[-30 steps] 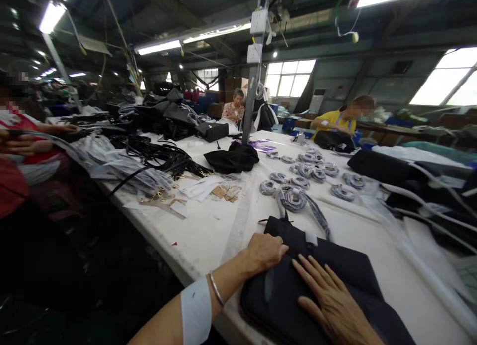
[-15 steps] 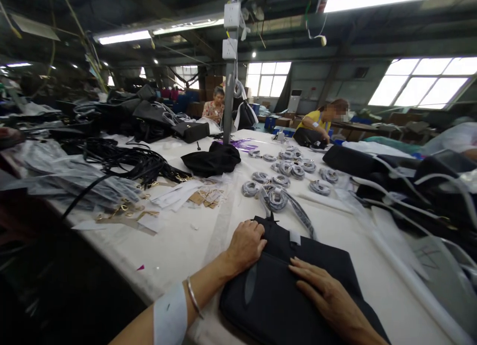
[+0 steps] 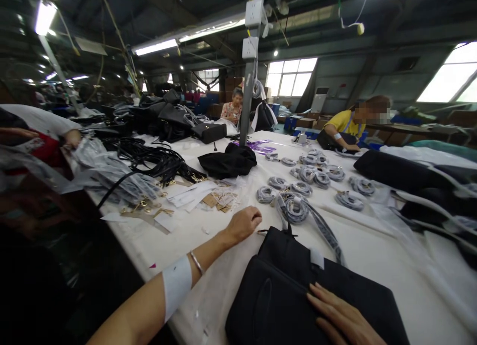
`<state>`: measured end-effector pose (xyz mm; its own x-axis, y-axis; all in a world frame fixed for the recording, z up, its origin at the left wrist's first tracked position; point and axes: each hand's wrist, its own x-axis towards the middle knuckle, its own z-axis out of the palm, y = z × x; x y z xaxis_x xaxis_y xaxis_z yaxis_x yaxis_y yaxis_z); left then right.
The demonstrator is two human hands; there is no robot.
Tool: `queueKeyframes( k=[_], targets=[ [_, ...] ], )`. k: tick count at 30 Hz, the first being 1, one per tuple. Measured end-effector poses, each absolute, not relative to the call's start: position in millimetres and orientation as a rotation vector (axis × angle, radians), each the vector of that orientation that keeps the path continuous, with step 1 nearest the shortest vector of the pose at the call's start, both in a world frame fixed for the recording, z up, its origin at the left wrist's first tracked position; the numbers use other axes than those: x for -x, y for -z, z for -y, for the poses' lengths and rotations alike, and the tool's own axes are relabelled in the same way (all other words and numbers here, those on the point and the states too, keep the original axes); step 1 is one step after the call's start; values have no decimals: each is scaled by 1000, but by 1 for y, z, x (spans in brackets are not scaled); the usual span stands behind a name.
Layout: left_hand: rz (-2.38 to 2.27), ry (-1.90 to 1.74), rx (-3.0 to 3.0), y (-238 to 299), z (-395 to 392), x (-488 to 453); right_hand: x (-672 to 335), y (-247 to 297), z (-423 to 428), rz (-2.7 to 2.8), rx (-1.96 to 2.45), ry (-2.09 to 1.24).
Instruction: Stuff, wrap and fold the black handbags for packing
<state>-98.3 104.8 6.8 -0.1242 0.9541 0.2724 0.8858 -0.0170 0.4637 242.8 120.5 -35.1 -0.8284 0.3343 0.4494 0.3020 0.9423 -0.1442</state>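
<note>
A black bag (image 3: 283,295) lies flat on the table in front of me, with a pale wrapped tab (image 3: 317,258) on its upper part. My right hand (image 3: 341,312) rests on it, fingers stretched out and apart. Beyond the bag's left corner, my left hand (image 3: 244,224) is raised just off it with the fingers curled in; I see nothing in them. Behind the bag sits a coiled strap (image 3: 297,209) in clear wrapping, one length trailing down beside the bag.
Several wrapped strap coils (image 3: 350,200) are spread across the table (image 3: 223,265). Black straps (image 3: 149,158), paper tags (image 3: 221,200) and a black cloth bundle (image 3: 229,162) lie left. A post (image 3: 247,96) stands ahead. Co-workers sit beyond; a co-worker's arm (image 3: 70,136) reaches in at far left.
My left hand has come off the bag's upper corner and moved leftward from it. My right hand stays on the bag. The view has turned left, bringing a co-worker at far left into sight.
</note>
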Motion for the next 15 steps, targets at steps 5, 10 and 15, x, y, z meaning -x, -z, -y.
queueKeyframes(
  k=[5,10,15],
  targets=[
    [-2275,-649,-1999,-2,-144,134,-242,34,-118,2597,432,-13],
    [-2244,-509,-2124,1,-204,122,-240,30,-112,2621,506,-10],
    [-2272,-402,-2117,2,-240,104,-238,25,-104,2641,655,-66]
  ],
)
